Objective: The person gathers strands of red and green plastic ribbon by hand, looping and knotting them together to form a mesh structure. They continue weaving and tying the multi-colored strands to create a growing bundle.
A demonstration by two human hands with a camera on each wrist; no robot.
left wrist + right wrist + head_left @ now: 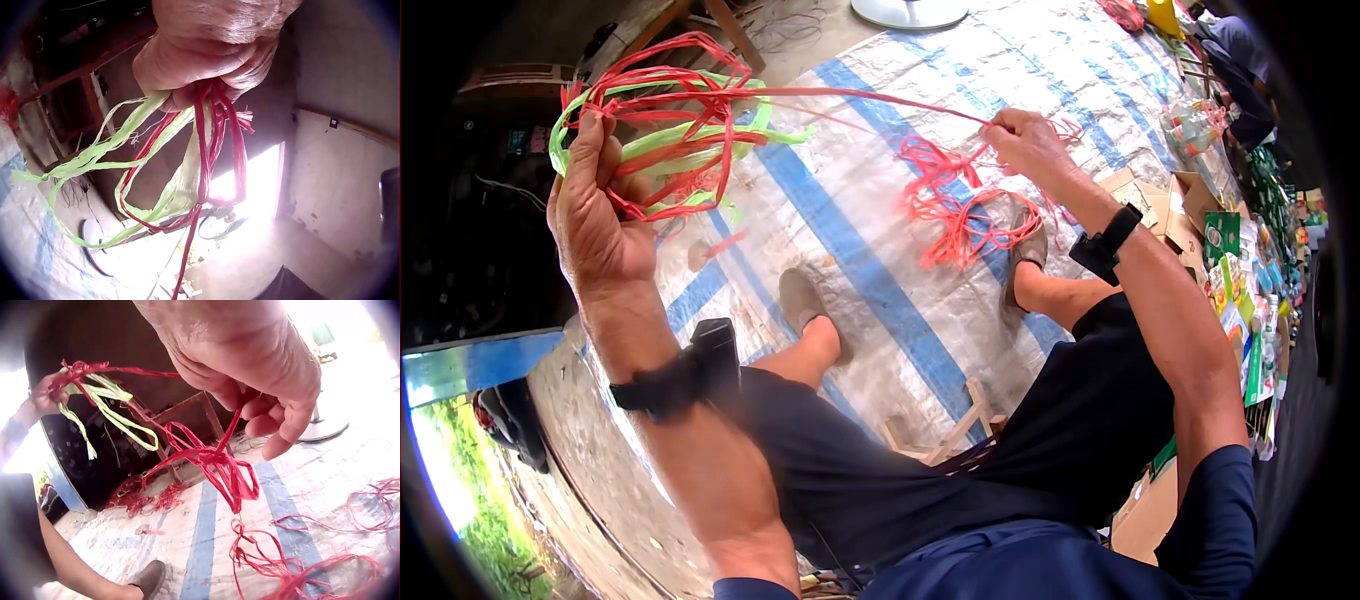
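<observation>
My raised left hand [605,215] pinches a looped bundle of red strands [725,150] and light green strands [645,145]. In the left wrist view, the green strands [94,153] and red loops hang below the left hand [212,50]. A taut red strand [860,98] runs from the bundle to my right hand [1035,150], which pinches it. In the right wrist view, a knotted red clump [231,475] hangs beneath the right hand [250,369]. Loose pinkish-red strands [965,215] lie around and below it.
A white sheet with blue stripes [840,225] covers the floor under my feet. Cardboard boxes [1190,205] and assorted packaging lie at the right. A round white base [910,10] stands at the top. Another person [1250,75] is at the upper right.
</observation>
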